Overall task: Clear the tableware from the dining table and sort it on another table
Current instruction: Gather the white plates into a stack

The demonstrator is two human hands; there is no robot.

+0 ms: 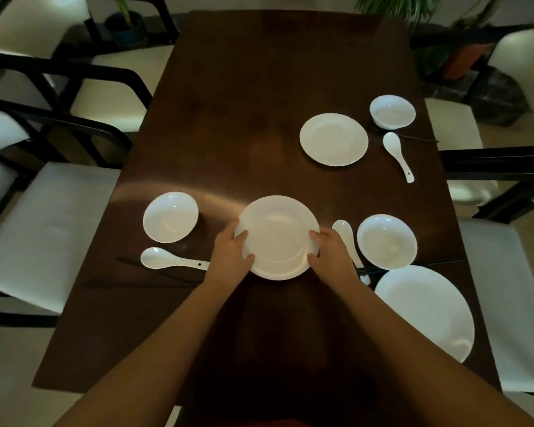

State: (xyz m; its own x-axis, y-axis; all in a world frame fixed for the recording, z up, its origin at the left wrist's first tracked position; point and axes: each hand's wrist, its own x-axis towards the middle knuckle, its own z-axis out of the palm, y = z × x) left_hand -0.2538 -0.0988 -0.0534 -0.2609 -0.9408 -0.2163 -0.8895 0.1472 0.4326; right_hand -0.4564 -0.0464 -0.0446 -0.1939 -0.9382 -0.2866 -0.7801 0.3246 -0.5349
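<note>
A dark brown desk [228, 103] is shown, its surface plain with a pale sheen. The plates [333, 139], bowls [170, 217] and spoons [167, 258] are plain white. Black chopsticks [420, 138] are seen at upper right. Chair seats [43, 235] are off-white, framed in black.

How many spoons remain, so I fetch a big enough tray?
3: one near the left bowl, one right of the held plate, one by the far bowl.

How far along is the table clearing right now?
Barely started. Nothing looks cleared, and the other table is not in view. In hand: both hands, left hand and right hand, grip the middle plate. Left on the dining table: two more plates, three bowls, three spoons and dark chopsticks.
</note>
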